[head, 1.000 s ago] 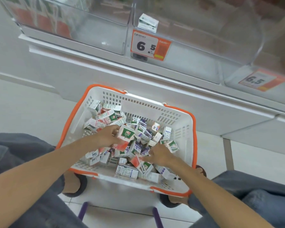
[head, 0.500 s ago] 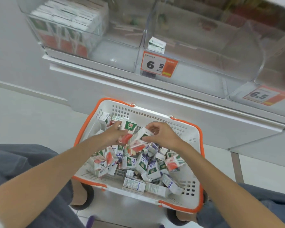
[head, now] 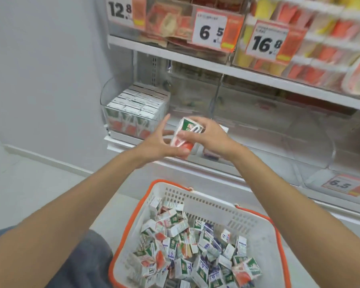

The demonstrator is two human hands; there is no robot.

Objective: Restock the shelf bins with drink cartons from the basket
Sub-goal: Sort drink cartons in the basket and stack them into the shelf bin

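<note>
got my right hand (head: 209, 133) wrapped round a carton (head: 184, 135), left hand (head: 154, 143) splayed against its base; looks light and stiff, I'd grip the flat sides

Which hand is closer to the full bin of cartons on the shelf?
Left. The left hand is just right of the full bin; the right hand is farther right, gripping a carton.

A green, white and red drink carton (head: 185, 135) was gripped, tilted, in the right hand (head: 212, 133) above the orange-rimmed white basket (head: 133, 221). The basket held jumbled small cartons (head: 195, 252). Up-left of the basket, a clear bin (head: 103, 94) held neat upright rows of cartons (head: 137, 100).
</note>
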